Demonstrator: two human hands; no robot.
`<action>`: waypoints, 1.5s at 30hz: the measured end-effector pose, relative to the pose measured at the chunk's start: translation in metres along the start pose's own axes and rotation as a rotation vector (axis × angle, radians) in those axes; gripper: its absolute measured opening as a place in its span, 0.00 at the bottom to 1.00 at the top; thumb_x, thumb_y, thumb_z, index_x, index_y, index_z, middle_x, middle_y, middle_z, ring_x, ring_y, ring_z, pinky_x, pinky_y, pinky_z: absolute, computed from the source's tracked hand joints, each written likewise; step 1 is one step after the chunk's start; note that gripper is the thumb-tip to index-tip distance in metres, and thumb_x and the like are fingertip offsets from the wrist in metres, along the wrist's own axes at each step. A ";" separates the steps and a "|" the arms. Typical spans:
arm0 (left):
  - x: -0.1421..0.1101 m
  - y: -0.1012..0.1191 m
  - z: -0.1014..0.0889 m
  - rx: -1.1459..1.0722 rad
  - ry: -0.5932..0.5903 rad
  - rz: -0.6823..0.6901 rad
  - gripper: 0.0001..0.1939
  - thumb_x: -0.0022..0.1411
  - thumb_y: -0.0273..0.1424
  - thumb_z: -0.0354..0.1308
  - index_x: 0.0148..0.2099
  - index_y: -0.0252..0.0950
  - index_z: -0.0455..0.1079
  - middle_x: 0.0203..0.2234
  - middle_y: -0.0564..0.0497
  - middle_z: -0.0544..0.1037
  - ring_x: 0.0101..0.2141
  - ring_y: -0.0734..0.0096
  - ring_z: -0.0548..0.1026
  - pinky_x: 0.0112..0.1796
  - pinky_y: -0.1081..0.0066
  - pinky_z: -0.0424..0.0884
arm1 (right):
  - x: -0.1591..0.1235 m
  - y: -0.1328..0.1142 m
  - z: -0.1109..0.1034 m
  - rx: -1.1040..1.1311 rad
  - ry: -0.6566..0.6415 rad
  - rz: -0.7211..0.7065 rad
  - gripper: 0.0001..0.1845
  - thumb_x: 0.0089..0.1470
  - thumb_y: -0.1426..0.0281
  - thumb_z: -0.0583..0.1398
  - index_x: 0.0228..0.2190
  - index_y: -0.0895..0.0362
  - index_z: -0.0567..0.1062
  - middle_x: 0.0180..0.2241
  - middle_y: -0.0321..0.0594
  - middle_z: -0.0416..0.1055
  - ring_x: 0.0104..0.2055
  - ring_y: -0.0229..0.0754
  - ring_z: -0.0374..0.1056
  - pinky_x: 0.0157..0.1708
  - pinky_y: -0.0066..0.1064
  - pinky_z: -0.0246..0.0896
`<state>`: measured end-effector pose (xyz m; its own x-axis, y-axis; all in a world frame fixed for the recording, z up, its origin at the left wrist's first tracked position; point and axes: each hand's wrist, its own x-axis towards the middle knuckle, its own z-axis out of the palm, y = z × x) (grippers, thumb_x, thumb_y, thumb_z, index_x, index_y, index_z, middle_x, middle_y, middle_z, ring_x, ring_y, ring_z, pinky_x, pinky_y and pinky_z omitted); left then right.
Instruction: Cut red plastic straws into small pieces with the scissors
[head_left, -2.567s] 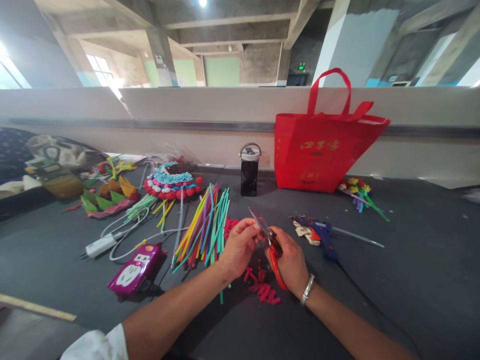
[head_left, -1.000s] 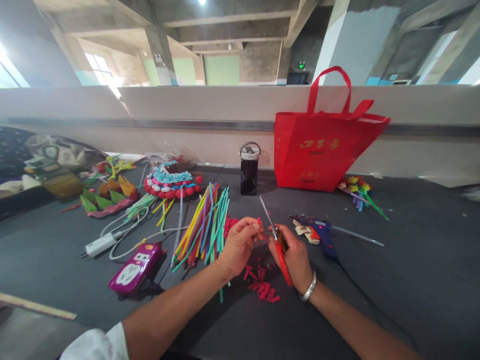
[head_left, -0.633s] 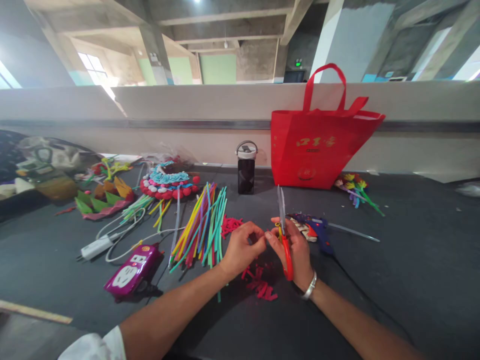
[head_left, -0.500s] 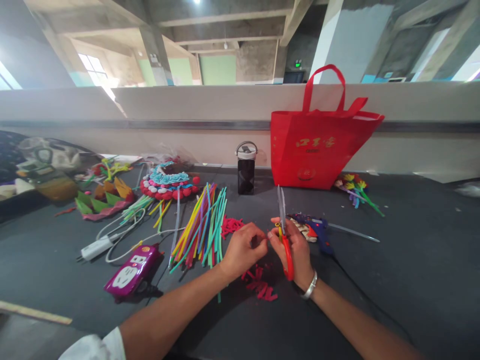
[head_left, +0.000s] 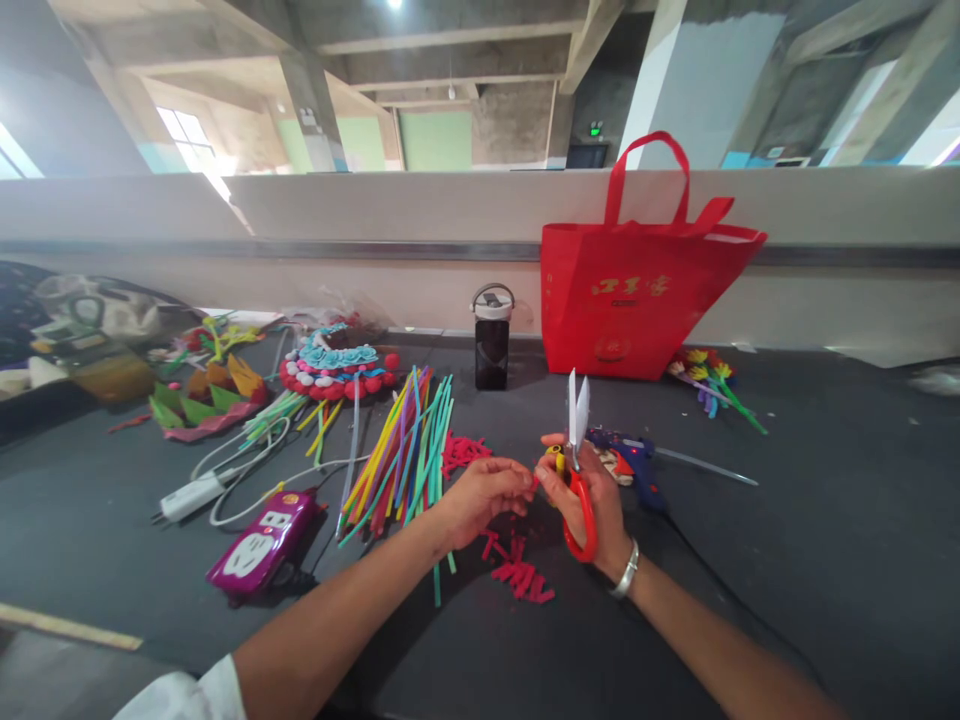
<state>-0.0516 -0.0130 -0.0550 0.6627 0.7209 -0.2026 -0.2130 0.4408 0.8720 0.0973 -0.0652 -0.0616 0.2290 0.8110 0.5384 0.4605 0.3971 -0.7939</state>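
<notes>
My right hand (head_left: 600,505) holds a pair of scissors (head_left: 580,510) with orange-red handles. Their blades point up and away from me, slightly apart. A small yellow piece (head_left: 556,458) shows by the right fingers; I cannot make out what it is. My left hand (head_left: 484,500) pinches a tiny red strip (head_left: 535,482), with its fingertips close to the right thumb. Beneath the hands, short red strips (head_left: 521,578) are scattered on the dark table. A second pile of red strips (head_left: 463,452) lies just beyond the left hand.
Coloured pipe cleaners (head_left: 401,455) lie left of my hands. A glue gun (head_left: 637,465) with a cord lies to the right. Farther back stand a bottle (head_left: 492,345) and a red bag (head_left: 637,300). A purple power strip (head_left: 266,545) sits at left.
The scissors have turned and their blades now show a wider gap. My left hand has rotated, its fingers stretched more to the right, and the red bit at its tips shows more clearly.
</notes>
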 end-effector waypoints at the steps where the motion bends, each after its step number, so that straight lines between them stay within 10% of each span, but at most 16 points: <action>1: 0.000 0.001 0.000 -0.016 -0.005 -0.018 0.08 0.47 0.30 0.67 0.29 0.31 0.73 0.22 0.50 0.74 0.22 0.76 0.70 0.29 0.72 0.65 | 0.000 -0.001 0.000 0.051 -0.017 0.026 0.11 0.56 0.66 0.56 0.42 0.54 0.68 0.29 0.33 0.71 0.26 0.35 0.69 0.25 0.26 0.65; 9: -0.002 0.000 0.003 -0.059 -0.017 -0.046 0.07 0.46 0.27 0.66 0.28 0.30 0.72 0.22 0.51 0.72 0.22 0.77 0.69 0.29 0.71 0.66 | -0.003 -0.001 -0.001 0.097 -0.037 0.075 0.13 0.55 0.65 0.58 0.43 0.53 0.68 0.30 0.33 0.70 0.27 0.35 0.68 0.27 0.27 0.65; 19: -0.001 0.004 0.005 -0.153 0.187 0.395 0.04 0.53 0.28 0.63 0.29 0.33 0.71 0.22 0.55 0.70 0.24 0.79 0.66 0.30 0.76 0.61 | -0.012 0.008 0.009 -0.228 -0.084 0.041 0.22 0.53 0.67 0.58 0.49 0.56 0.64 0.42 0.45 0.71 0.42 0.45 0.70 0.43 0.39 0.67; 45: -0.005 0.002 0.015 -0.196 0.164 0.420 0.07 0.53 0.30 0.65 0.27 0.33 0.70 0.20 0.54 0.72 0.23 0.78 0.68 0.30 0.76 0.63 | -0.018 0.000 0.014 -0.254 -0.161 -0.003 0.19 0.49 0.74 0.57 0.46 0.55 0.66 0.39 0.41 0.73 0.40 0.43 0.71 0.41 0.35 0.66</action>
<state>-0.0446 -0.0238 -0.0459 0.3726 0.9256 0.0673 -0.5793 0.1753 0.7960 0.0815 -0.0738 -0.0747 0.0975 0.8756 0.4731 0.6653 0.2962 -0.6853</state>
